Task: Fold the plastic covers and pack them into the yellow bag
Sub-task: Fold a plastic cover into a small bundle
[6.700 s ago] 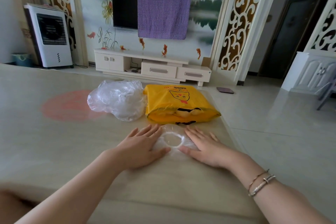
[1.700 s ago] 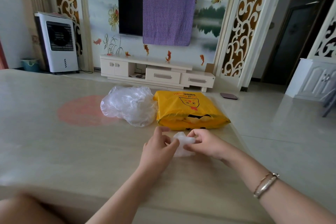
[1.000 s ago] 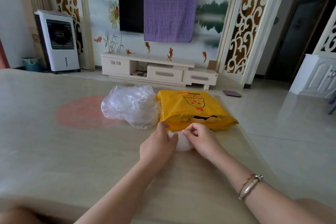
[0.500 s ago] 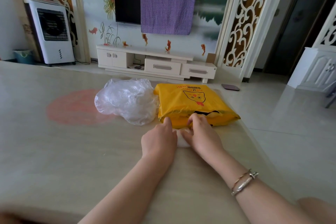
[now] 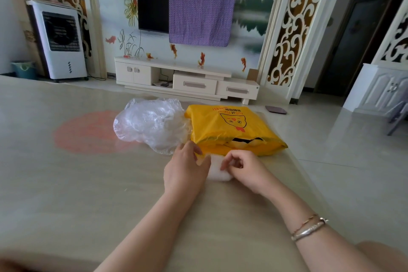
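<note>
A small folded clear plastic cover (image 5: 217, 170) lies on the table between my hands, just in front of the yellow bag (image 5: 229, 130). My left hand (image 5: 186, 170) grips its left side, fingers curled over the edge. My right hand (image 5: 245, 169) pinches its right side with curled fingers. The yellow bag lies flat with its opening toward me. A heap of loose clear plastic covers (image 5: 152, 123) sits to the left of the bag, touching it.
The beige table (image 5: 88, 183) has a pale red round patch at the left and its right edge close beside the yellow bag. Beyond are a TV stand (image 5: 187, 81), an air cooler (image 5: 59, 40) and tiled floor.
The flat cover I pressed with both open hands has become a small folded packet. My hands moved it forward to the yellow bag's opening and now hold it there.
</note>
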